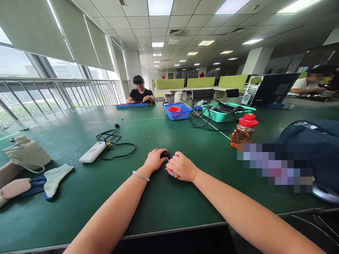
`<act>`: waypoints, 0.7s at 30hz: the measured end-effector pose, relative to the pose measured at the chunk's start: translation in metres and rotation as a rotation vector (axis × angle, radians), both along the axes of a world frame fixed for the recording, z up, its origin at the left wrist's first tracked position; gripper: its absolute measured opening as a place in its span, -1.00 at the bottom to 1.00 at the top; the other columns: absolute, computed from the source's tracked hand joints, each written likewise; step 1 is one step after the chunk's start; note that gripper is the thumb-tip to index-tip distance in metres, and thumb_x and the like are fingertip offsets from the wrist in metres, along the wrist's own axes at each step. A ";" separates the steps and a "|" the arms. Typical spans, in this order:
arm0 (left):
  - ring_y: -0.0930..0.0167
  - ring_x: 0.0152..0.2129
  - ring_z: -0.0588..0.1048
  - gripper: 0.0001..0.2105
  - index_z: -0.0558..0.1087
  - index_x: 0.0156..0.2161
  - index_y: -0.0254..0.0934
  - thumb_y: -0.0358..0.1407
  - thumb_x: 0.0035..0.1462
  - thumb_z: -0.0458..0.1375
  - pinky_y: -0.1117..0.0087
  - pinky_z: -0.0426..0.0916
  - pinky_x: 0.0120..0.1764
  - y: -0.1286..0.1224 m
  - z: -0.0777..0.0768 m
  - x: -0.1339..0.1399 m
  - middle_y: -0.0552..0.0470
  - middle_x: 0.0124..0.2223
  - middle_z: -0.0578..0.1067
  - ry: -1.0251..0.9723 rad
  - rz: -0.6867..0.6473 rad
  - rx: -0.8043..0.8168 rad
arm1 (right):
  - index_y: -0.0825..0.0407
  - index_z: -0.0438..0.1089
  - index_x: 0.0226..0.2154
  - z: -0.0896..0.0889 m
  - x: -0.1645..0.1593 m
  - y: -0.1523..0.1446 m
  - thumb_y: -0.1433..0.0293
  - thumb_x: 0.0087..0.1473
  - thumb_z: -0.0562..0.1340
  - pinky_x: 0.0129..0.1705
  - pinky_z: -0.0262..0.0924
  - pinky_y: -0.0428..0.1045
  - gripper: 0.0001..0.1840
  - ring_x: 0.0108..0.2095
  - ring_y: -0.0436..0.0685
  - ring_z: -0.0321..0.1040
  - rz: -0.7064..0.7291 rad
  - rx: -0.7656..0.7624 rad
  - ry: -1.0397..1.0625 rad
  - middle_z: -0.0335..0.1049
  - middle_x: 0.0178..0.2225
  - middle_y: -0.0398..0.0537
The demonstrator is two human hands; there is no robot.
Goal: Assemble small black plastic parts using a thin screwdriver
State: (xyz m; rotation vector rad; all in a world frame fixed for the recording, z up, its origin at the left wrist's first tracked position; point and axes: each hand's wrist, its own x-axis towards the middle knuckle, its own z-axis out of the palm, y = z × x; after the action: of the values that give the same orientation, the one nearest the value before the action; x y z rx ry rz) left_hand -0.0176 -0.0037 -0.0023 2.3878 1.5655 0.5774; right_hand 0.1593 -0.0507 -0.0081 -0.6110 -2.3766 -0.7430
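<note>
Near the middle of the green table, my left hand (154, 161) is closed around the left side of a small black object (166, 154). Its exact kind is too small to make out. My right hand (184, 167) grips a slim screwdriver (175, 174), whose thin metal shaft slants up toward the black object. The handle's end pokes out below my fingers. Whether the tip touches the black object is hard to tell. Both hands are close together, low over the tabletop.
To the left lie a white power bank (93, 152) with a black cable (122, 144), a glove (57, 178) and a beige bottle (28, 153). Ahead are a blue basket (182, 114) and a green basket (217, 117) of cables. A red-capped bottle (243, 132) stands right. A person (141, 93) sits opposite.
</note>
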 end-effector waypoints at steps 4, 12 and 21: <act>0.22 0.01 0.43 -0.61 0.39 0.07 -0.18 -0.33 0.10 0.16 0.18 0.28 0.08 0.000 0.000 0.001 -0.07 -0.01 0.53 -0.009 0.014 0.009 | 0.03 0.34 -0.54 0.001 0.000 0.000 0.40 0.21 0.10 -0.19 -0.02 0.03 -0.71 -0.50 0.04 0.08 0.005 0.036 0.044 0.29 -0.58 -0.15; 0.21 0.00 0.43 -0.63 0.37 0.05 -0.19 -0.32 0.10 0.16 0.18 0.29 0.07 0.001 -0.001 0.001 -0.06 -0.03 0.54 -0.005 0.017 0.011 | 0.03 0.35 -0.51 0.001 0.002 0.001 0.41 0.21 0.10 -0.18 -0.02 0.03 -0.73 -0.47 0.04 0.12 -0.021 0.010 0.076 0.29 -0.56 -0.15; 0.20 0.06 0.40 -0.57 0.33 0.12 -0.19 -0.29 0.12 0.18 0.17 0.26 0.11 0.001 -0.001 0.001 -0.08 0.03 0.52 0.015 0.025 -0.009 | 0.03 0.35 -0.46 0.000 0.005 0.005 0.39 0.23 0.10 -0.19 -0.04 0.02 -0.75 -0.46 0.04 0.18 -0.108 -0.074 0.172 0.33 -0.53 -0.14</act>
State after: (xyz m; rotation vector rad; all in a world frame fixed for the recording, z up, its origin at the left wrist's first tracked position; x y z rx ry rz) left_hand -0.0163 -0.0031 -0.0028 2.3744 1.6028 0.5578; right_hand 0.1647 -0.0456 -0.0085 -0.8073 -2.2343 -0.6235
